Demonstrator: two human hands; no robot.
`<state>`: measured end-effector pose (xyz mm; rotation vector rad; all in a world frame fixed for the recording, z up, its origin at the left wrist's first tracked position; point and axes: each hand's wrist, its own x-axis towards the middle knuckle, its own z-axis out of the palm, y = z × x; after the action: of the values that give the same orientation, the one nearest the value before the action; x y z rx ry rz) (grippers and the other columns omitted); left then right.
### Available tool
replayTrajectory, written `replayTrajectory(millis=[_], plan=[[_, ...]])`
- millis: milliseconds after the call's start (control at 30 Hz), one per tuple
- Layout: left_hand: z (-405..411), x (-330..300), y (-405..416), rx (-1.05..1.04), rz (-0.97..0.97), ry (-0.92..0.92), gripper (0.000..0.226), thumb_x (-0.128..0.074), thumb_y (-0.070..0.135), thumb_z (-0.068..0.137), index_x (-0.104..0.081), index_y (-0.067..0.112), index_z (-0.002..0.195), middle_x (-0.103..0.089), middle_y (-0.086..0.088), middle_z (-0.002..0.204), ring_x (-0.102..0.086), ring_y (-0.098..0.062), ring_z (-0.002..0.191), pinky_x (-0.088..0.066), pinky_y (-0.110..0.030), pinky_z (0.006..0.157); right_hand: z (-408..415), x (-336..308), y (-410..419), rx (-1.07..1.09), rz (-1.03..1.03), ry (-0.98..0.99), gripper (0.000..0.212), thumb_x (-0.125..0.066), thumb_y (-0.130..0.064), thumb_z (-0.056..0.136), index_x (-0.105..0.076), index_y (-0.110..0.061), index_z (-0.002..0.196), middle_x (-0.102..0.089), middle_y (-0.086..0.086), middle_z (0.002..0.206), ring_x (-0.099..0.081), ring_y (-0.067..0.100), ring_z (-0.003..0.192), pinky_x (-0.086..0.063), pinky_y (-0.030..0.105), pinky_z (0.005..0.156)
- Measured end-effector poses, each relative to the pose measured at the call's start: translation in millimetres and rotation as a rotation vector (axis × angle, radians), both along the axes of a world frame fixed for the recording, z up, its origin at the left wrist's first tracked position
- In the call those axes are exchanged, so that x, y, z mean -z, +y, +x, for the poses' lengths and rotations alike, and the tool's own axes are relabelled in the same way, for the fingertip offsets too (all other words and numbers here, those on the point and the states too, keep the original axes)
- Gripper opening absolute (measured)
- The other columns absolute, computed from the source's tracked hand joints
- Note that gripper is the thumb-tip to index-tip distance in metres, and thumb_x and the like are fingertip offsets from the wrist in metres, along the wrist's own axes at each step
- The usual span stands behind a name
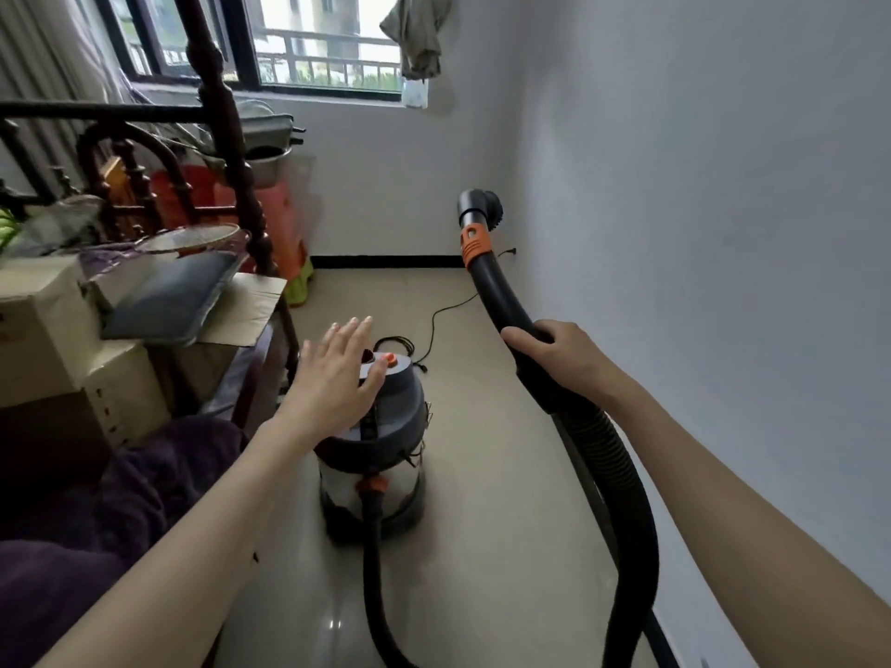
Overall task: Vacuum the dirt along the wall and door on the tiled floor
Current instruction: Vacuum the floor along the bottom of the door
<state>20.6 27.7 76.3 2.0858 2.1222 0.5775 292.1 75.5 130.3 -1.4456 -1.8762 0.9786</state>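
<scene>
Vacuum cleaner (373,436) stands on the tiled floor (487,378) between a cluttered bed and the white wall (699,233).

Largest in view, the wall runs down the right side, with the pale floor beside it and a window (308,41) at the far end. The bed (96,474) with its dark wooden frame fills the left, stacked with cardboard boxes (62,330). The canister has a steel drum and a dark grey top. A black ribbed hose (622,474) loops from its front up to the right hand (554,351), whose fingers wrap the curved black tube, brush nozzle (479,209) raised near the wall. The left hand (337,378) lies flat with fingers straight over the canister top, thumb at the orange button (388,360). A thin power cord (448,313) trails across the floor.
</scene>
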Motion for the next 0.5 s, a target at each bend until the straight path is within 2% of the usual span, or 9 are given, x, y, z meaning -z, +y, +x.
replayTrajectory(millis=[200, 300, 433, 500], plan=[[-19.9, 19.2, 96.3, -0.073, -0.018, 0.013, 0.060, -0.031, 0.040, 0.098, -0.012, 0.020, 0.151, -0.017, -0.002, 0.158, -0.003, -0.021, 0.146, -0.001, -0.050, 0.116, -26.7, 4.1, 115.7, -0.103, 0.027, -0.013, 0.028, -0.061, -0.048, 0.092, -0.059, -0.026, 0.075, -0.066, -0.009, 0.060, -0.062, 0.001, 0.052, -0.044, 0.016, 0.051], [-20.8, 28.8, 150.5, -0.114, -0.066, -0.001, 0.059, -0.031, 0.039, 0.098, -0.012, 0.021, 0.151, -0.016, -0.001, 0.158, -0.002, -0.020, 0.146, 0.000, -0.049, 0.116, -39.0, 15.9, 178.4, -0.170, 0.011, -0.036, 0.027, -0.060, -0.046, 0.092, -0.060, -0.023, 0.078, -0.066, -0.004, 0.068, -0.064, 0.008, 0.058, -0.049, 0.022, 0.057], [-19.4, 47.7, 204.8, -0.139, -0.130, -0.043, 0.059, -0.029, 0.041, 0.099, -0.011, 0.021, 0.151, -0.015, 0.000, 0.158, -0.001, -0.018, 0.146, 0.000, -0.047, 0.117, -45.0, 38.3, 245.1, -0.264, 0.005, -0.195, 0.029, -0.057, -0.050, 0.093, -0.061, -0.021, 0.089, -0.069, -0.001, 0.076, -0.066, 0.014, 0.068, -0.051, 0.028, 0.064], [-21.2, 63.3, 224.8, -0.159, -0.180, -0.057, 0.059, -0.029, 0.042, 0.099, -0.012, 0.020, 0.151, -0.015, 0.000, 0.158, -0.003, -0.018, 0.146, -0.002, -0.045, 0.117, -51.5, 53.3, 272.2, -0.303, -0.012, -0.260, 0.029, -0.056, -0.052, 0.093, -0.060, -0.023, 0.088, -0.069, 0.000, 0.078, -0.067, 0.016, 0.073, -0.051, 0.031, 0.066]])
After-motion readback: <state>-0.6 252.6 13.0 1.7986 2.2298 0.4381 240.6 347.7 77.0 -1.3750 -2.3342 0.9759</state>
